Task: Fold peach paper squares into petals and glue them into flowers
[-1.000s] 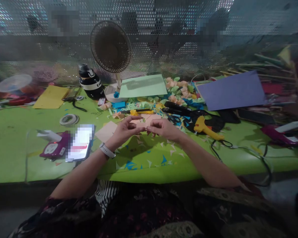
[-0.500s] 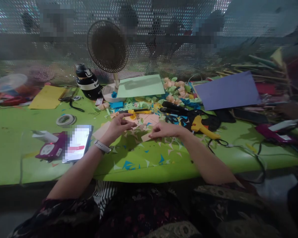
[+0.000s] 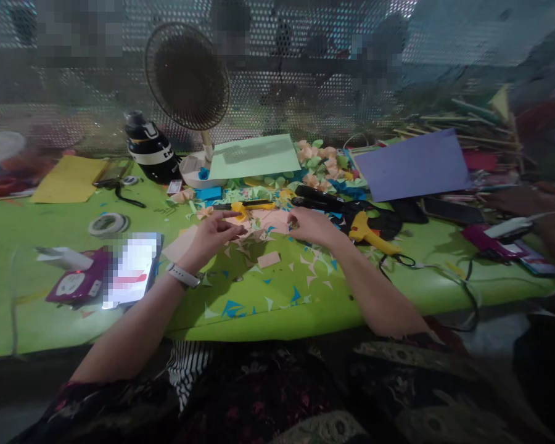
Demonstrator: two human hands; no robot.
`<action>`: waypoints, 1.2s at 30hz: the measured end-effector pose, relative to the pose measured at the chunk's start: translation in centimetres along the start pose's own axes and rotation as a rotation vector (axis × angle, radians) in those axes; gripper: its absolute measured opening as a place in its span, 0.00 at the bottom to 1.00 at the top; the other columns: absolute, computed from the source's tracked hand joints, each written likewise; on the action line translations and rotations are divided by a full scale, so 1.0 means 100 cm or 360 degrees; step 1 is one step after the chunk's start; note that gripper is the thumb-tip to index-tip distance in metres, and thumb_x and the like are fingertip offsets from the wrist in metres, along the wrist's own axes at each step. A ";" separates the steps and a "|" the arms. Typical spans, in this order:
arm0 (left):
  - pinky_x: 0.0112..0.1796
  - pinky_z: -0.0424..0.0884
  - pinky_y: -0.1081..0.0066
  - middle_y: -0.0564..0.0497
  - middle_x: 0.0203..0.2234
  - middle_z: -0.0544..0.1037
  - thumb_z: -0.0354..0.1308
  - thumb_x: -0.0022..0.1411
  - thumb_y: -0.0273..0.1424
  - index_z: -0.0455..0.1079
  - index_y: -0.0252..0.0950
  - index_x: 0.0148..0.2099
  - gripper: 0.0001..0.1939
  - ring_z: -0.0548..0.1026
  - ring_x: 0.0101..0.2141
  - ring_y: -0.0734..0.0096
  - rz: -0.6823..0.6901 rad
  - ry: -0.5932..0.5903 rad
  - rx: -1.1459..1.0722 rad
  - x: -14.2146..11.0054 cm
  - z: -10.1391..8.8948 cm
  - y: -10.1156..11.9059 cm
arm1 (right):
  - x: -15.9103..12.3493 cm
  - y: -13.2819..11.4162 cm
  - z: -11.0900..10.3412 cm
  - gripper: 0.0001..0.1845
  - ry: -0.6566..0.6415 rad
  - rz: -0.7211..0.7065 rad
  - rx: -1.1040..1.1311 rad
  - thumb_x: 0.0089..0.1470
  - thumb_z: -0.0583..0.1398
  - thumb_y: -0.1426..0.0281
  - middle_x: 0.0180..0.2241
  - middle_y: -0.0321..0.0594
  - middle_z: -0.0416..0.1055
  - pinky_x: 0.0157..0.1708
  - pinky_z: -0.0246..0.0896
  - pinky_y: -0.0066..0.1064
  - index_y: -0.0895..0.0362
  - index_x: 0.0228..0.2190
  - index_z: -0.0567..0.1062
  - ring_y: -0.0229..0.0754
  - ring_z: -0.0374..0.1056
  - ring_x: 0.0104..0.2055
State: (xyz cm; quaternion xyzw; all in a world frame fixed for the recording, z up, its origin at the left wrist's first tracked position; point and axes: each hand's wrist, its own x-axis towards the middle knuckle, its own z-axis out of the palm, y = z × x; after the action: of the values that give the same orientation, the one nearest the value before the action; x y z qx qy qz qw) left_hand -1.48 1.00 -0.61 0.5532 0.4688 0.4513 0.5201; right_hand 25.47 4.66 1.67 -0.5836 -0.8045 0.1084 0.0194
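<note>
My left hand [image 3: 213, 237], a pale watch on its wrist, hovers over paper scraps with its fingers stretched out and apart, and I see nothing held in it. Just beyond its fingertips lies a yellow cutter [image 3: 261, 206]. My right hand [image 3: 315, 227] is closed, fingertips pinched together at the edge of the pink paper [image 3: 274, 219]; whatever they hold, if anything, is hidden. A small peach paper rectangle [image 3: 269, 259] rests flat on the green table between the hands. Beside my left wrist is a larger pale paper piece [image 3: 179, 244].
A lit phone [image 3: 136, 271] leans by a purple device [image 3: 77, 280] at left, with tape rolls [image 3: 108, 224] behind. A fan [image 3: 187, 77], black bottle [image 3: 150, 148], green sheet [image 3: 254, 156] and paper flowers [image 3: 321, 163] stand further back. A yellow glue gun [image 3: 372, 234] lies right.
My right hand has let go of the small peach rectangle, which now lies on the table, and has moved up and away to the scraps. My left hand has barely moved; the view shifted slightly.
</note>
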 end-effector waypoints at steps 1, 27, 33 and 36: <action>0.40 0.77 0.64 0.42 0.33 0.84 0.70 0.53 0.39 0.70 0.31 0.52 0.28 0.83 0.38 0.61 0.0001 -0.0002 0.0000 0.000 0.000 0.000 | 0.000 0.001 0.000 0.12 -0.0013 0.0039 0.0002 0.51 0.61 0.71 0.39 0.44 0.76 0.27 0.50 0.31 0.56 0.40 0.73 0.46 0.69 0.38; 0.37 0.76 0.67 0.43 0.38 0.83 0.66 0.56 0.41 0.75 0.33 0.47 0.21 0.81 0.36 0.66 0.0027 -0.0074 0.0204 -0.001 0.002 0.000 | 0.018 -0.002 0.019 0.09 0.0532 -0.0172 0.0161 0.60 0.58 0.72 0.36 0.45 0.78 0.34 0.56 0.30 0.58 0.32 0.79 0.44 0.72 0.38; 0.40 0.76 0.67 0.43 0.38 0.83 0.67 0.55 0.40 0.76 0.32 0.45 0.19 0.81 0.37 0.66 0.0013 -0.0072 0.0186 -0.002 0.004 0.001 | 0.018 0.004 0.019 0.13 0.0448 -0.0166 0.0308 0.58 0.62 0.64 0.27 0.40 0.76 0.28 0.51 0.30 0.57 0.24 0.77 0.42 0.69 0.29; 0.41 0.76 0.66 0.44 0.37 0.83 0.68 0.55 0.39 0.76 0.32 0.42 0.17 0.81 0.38 0.66 -0.0041 -0.0079 0.0100 -0.003 0.007 0.003 | 0.015 0.007 0.014 0.12 0.0583 -0.0275 0.0411 0.60 0.60 0.66 0.31 0.42 0.79 0.31 0.56 0.31 0.56 0.28 0.79 0.44 0.72 0.33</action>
State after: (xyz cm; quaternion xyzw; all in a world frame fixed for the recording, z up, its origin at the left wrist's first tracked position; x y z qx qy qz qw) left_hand -0.86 0.62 -0.35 0.5742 0.4767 0.4157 0.5199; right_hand 25.43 6.10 0.00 -0.5151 -0.8140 0.1007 0.2488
